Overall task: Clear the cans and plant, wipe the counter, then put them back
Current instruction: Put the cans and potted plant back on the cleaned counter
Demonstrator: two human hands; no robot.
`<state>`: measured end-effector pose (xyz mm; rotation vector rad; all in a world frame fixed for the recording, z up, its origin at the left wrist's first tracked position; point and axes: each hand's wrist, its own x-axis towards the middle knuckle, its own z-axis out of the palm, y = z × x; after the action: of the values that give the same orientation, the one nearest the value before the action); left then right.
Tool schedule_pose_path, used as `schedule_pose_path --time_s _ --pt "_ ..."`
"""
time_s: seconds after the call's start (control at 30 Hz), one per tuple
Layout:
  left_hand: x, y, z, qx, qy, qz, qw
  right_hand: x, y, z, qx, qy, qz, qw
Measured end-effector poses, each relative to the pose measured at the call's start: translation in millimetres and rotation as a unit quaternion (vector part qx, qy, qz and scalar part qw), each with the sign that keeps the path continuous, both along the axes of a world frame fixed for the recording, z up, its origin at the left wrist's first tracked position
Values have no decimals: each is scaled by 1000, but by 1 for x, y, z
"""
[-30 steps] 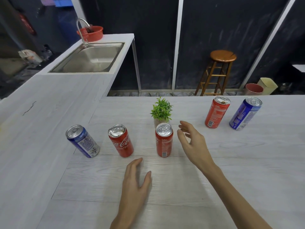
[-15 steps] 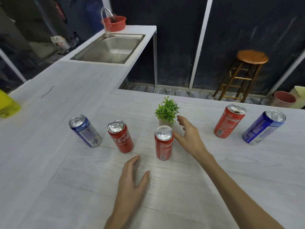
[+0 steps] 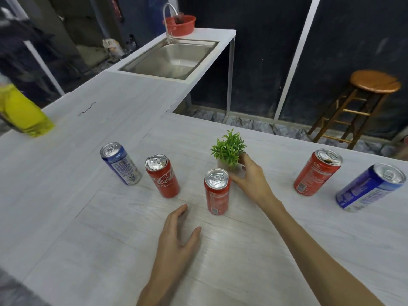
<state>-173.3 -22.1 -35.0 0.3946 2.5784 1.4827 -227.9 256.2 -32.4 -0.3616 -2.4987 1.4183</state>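
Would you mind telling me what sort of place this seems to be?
Probably a kitchen mock-up or a simple bar: a white counter with a steel sink and tap, plus a wooden stool against dark panelled walls.

The plant's pot (image 3: 234,168) is mostly hidden behind the right hand (image 3: 251,182) and the middle red can (image 3: 217,192). Left of the sink (image 3: 170,60), the yellow bottle (image 3: 21,111) is blurred and cut off.

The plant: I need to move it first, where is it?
The plant stands mid-counter, just behind the middle red can, with the right hand closing around its pot.
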Motion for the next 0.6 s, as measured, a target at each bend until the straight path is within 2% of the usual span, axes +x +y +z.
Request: schedule_pose_path --time_s 0.6 --pt "3 6 -2 3 -2 16 1000 -10 2 -12 -37 12 7 999"
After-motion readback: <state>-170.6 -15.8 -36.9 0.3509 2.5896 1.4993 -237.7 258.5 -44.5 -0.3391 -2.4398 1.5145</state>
